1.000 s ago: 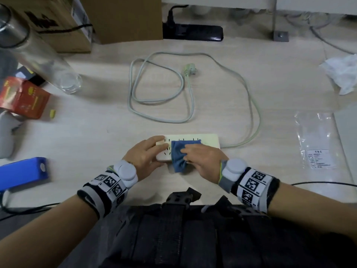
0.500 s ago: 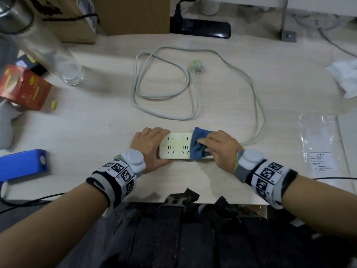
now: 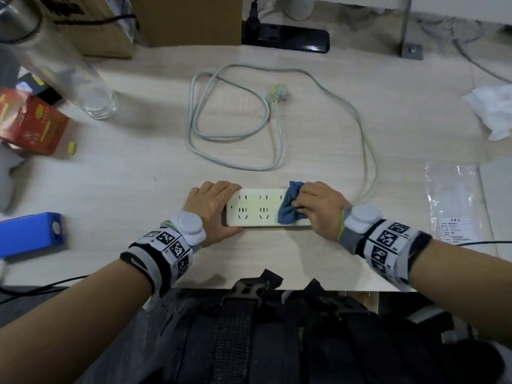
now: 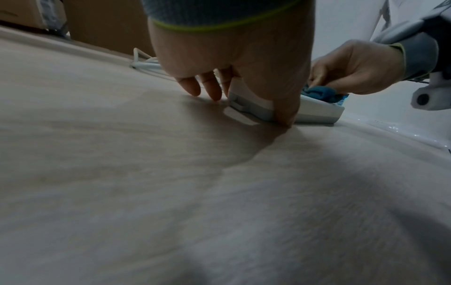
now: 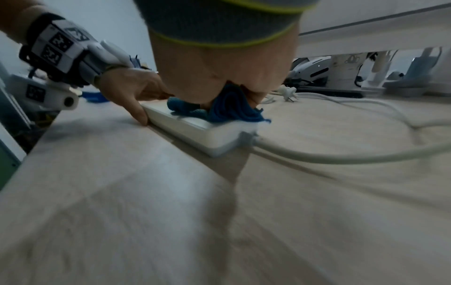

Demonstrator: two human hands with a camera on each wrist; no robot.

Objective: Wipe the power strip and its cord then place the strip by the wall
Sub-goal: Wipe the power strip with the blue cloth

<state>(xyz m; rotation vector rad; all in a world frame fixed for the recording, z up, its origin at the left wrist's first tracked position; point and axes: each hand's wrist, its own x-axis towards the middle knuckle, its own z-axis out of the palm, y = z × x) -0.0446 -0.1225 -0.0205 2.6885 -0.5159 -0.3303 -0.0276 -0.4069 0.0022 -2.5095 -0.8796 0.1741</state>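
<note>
From the head view, the white power strip (image 3: pixel 259 207) lay flat near the front edge of the table (image 3: pixel 138 167), with the black strip at the far edge well apart from it. The left hand (image 3: pixel 212 207) gripped its left end, fingers over the far side and thumb on the near side, as it had half a second before. The right hand (image 3: pixel 318 207) pinched the bunched blue cloth (image 3: pixel 288 207) against the strip's right end; a second earlier that cloth had sat near the left-hand sockets, so more sockets now lay uncovered. The cord (image 3: pixel 279 139) ran from the right end in loose loops to its plug (image 3: pixel 277 92), unchanged. In the left wrist view, the thumb pressed the strip's (image 4: pixel 317 111) near side at the table, the fingers (image 4: pixel 212 88) reaching down past its end. In the right wrist view, curled fingers held the folded cloth (image 5: pixel 231 110) over the corner where the cord (image 5: pixel 317 156) left the strip (image 5: pixel 195 131).
</note>
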